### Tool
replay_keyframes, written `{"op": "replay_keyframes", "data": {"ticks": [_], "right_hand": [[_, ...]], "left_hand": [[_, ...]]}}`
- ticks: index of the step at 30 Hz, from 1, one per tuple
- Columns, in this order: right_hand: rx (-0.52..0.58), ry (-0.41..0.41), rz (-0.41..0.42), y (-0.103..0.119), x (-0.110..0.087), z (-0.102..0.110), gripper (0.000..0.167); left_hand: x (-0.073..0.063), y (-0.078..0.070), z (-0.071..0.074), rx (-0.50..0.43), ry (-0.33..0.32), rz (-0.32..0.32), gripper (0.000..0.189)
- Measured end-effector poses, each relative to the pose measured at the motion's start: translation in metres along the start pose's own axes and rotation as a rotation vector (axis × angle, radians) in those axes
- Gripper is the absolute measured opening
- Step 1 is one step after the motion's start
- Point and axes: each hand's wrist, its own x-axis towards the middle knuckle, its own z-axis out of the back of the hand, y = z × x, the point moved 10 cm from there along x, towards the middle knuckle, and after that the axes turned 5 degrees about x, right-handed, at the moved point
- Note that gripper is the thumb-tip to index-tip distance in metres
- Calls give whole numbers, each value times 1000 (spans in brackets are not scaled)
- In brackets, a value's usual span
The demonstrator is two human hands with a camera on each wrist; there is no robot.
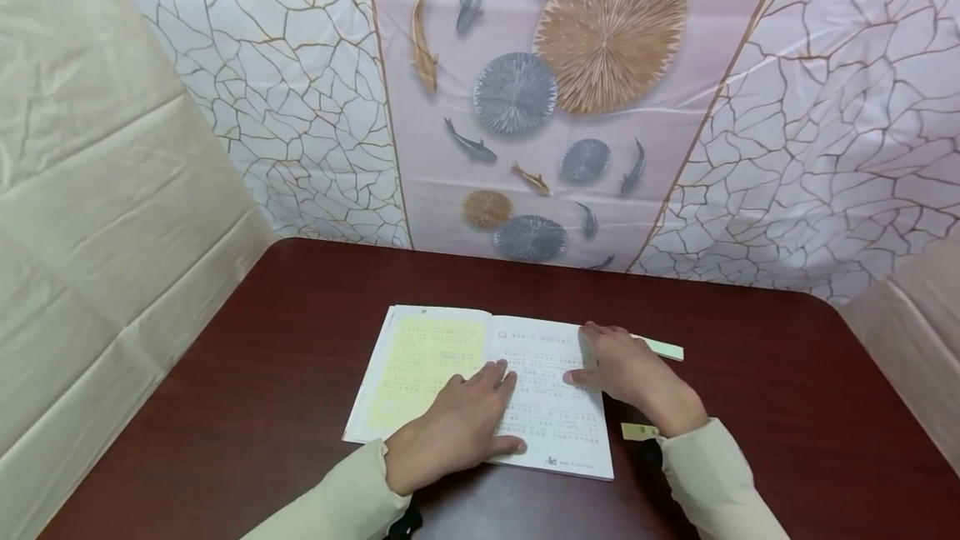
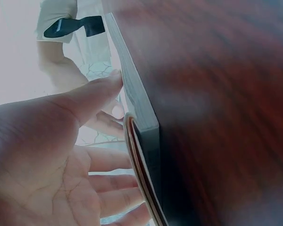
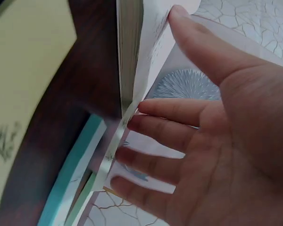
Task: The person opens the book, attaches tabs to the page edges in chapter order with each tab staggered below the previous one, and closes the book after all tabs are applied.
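Observation:
An open book (image 1: pixel 555 390) lies on the table, its left page covered by a yellow area and its right page white with printed lines. My left hand (image 1: pixel 465 417) rests on the book near the spine, fingers spread. In the left wrist view, the thumb (image 2: pixel 96 96) touches the page by the book's lower edge. My right hand (image 1: pixel 630 369) lies over the right page's outer edge, thumb on the page. Seen from the right wrist, the straight fingers (image 3: pixel 155 160) touch a pale strip along the page edge (image 3: pixel 144 70).
Beyond the right hand a light green and white strip (image 1: pixel 663 347) lies on the dark red table (image 1: pixel 300 340). A yellow slip (image 1: pixel 637 432) with writing sits near the right wrist. Patterned curtains (image 1: pixel 525 215) stand behind the table, and a pale cloth wall (image 1: pixel 112 273) on the left.

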Motion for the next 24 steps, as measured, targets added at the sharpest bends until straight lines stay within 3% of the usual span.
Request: {"op": "replay_keyframes", "data": {"ticks": [10,18,21,24], "right_hand": [[-17,36,-47,-3,-3,-5,88],[2,-55,36,5,-3,7,72],[53,-65,86,5,-6,21,70],[233,-31,162,1,-11,37,69]], "left_hand": [[1,-1,1,7,3,-10,88],[-2,1,2,1,22,7,88],[-2,2,2,-10,17,9,88],[0,2,2,-23,-1,10,89]]}}
